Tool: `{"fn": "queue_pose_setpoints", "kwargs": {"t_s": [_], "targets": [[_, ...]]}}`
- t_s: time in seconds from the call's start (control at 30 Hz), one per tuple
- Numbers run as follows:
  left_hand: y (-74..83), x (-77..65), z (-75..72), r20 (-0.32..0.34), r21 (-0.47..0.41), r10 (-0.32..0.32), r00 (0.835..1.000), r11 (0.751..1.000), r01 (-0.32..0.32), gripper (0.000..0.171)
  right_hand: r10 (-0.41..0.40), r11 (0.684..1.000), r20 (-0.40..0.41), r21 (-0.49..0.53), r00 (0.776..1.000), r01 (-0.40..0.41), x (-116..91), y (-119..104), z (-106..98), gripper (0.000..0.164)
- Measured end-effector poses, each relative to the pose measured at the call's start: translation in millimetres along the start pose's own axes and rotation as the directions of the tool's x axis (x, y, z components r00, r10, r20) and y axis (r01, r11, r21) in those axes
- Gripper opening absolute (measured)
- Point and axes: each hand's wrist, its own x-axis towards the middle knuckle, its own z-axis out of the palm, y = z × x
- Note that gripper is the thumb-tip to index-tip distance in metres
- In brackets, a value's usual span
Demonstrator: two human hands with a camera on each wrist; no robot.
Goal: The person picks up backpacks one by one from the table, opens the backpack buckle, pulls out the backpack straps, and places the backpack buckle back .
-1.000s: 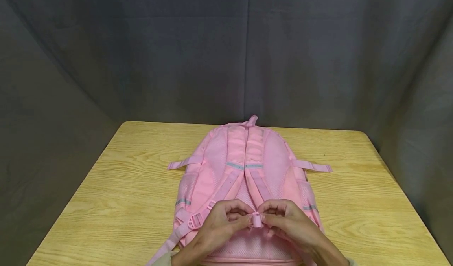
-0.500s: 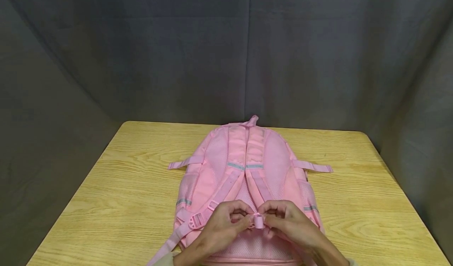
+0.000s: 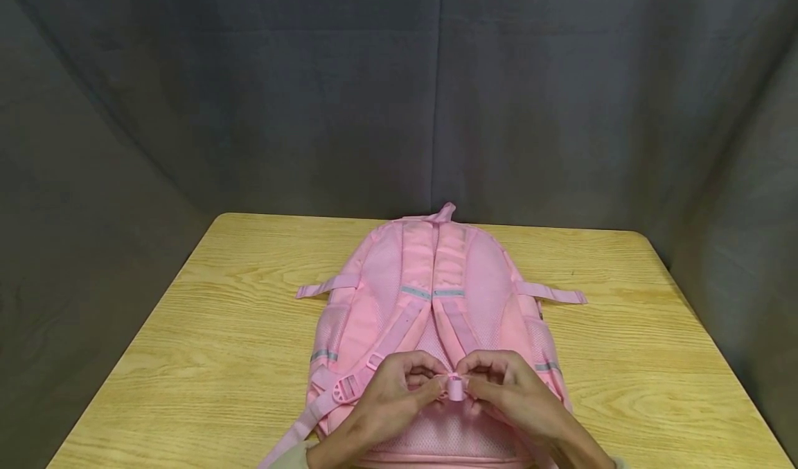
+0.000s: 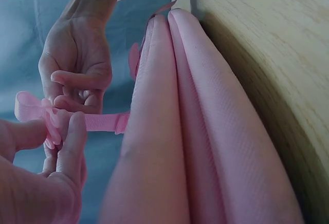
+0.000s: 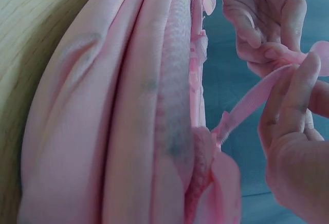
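Note:
A pink backpack lies on the table with its shoulder straps facing up. Over its lower half, my left hand and right hand meet at a pink strap buckle, mostly covered by the fingers. A short loop of pink webbing sticks out between the thumbs. The left wrist view shows the buckle pinched in the fingertips, webbing running from it to the backpack. In the right wrist view, the right hand pinches the taut webbing at the buckle, touching the left hand's fingers.
The wooden table extends on both sides of the backpack. Another buckle sits on the left shoulder strap, its webbing tail hanging toward the near edge. Side straps spread outward. Dark grey cloth hangs behind and beside the table.
Both hands stay at the buckle with only tiny shifts. The webbing loop between the thumbs has moved slightly to the right and looks a little more open.

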Motion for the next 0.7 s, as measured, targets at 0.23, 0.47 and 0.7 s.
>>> {"fn": "queue_pose_setpoints", "kwargs": {"t_s": [0.23,0.47,0.7], "targets": [[-0.5,2.7,-2.1,0.041,-0.054,0.019,0.999,0.998,-0.016,0.018,0.022,1.000,-0.010,-0.010,1.000,-0.022,-1.1,-2.7,0.1,0.022],[0.0,4.7,-2.6,0.067,-0.066,0.012,0.998,0.998,-0.008,0.020,0.011,0.999,0.028,0.033,1.000,-0.012,-1.3,-0.3,-3.4,0.013],[-3.1,5.1,-3.5,0.071,-0.050,0.014,0.997,0.999,-0.010,0.019,0.043,0.999,0.008,0.008,0.999,-0.043,-0.9,0.7,-2.7,0.017]]}}
